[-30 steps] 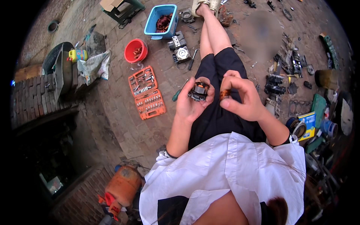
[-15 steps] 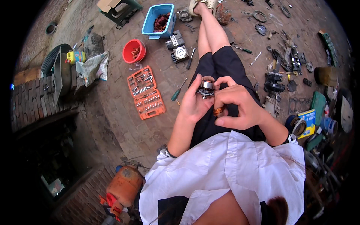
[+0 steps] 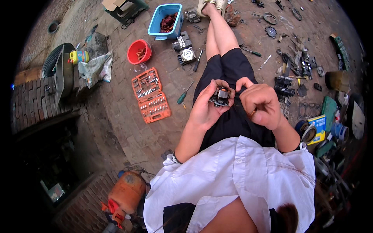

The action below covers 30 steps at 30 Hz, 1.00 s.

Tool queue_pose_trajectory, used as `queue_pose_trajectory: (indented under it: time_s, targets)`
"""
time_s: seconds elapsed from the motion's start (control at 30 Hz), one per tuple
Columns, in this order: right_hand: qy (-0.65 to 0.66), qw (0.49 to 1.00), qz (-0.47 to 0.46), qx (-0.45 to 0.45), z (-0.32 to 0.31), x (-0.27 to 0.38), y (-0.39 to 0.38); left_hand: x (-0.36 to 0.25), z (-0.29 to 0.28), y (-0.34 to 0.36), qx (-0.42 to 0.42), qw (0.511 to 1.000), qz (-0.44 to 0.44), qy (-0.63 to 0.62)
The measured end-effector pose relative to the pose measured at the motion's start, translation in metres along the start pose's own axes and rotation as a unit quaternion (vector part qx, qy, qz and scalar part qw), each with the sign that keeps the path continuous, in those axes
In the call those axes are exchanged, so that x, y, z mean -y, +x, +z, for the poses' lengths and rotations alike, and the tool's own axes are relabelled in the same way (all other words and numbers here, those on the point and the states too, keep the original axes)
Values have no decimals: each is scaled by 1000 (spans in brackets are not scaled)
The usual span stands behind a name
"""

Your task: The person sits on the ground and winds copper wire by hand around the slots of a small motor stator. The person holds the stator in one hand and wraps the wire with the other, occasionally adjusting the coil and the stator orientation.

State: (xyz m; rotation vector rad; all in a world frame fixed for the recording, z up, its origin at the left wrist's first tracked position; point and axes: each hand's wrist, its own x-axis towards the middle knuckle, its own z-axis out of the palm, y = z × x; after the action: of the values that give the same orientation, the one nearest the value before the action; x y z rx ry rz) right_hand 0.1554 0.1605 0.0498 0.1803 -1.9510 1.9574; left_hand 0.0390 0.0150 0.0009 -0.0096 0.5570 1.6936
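Note:
Above my lap, my left hand (image 3: 203,110) is closed round a small motor core (image 3: 220,96). This core has a silvery metal ring, a dark base and a little orange copper winding showing at its top. My right hand (image 3: 265,105) is a short way to the right, apart from the core. Its fingers are curled into a pinch on some copper wire (image 3: 252,114), of which only a small coppery bit shows between thumb and fingers. The rest of the wire is hidden by the hand.
On the paving to the left lie an orange socket set (image 3: 151,95), a green-handled screwdriver (image 3: 185,93), a red bucket (image 3: 139,52) and a blue tub (image 3: 165,22) with copper windings inside. Greasy metal parts (image 3: 285,85) and a yellow-blue box (image 3: 318,129) spread along the right.
My right hand has pulled away to the right from the motor core, keeping the copper wire. In my left hand the core has shifted slightly right and tilted.

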Motion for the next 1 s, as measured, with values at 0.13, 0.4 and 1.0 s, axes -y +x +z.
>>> queue_pose_trajectory:
  time_s: [0.13, 0.4, 1.0]
  targets:
    - [-112, 991, -38, 60, 6, 8, 5, -3, 6, 2, -61, 998, 23, 13]
    - [-258, 955, -117, 92, 26, 7, 0, -3, 2, 1, -44, 999, -11, -20]
    - [177, 981, 81, -8, 14, -2, -8, -2, 2, 2, -60, 994, 29, 86]
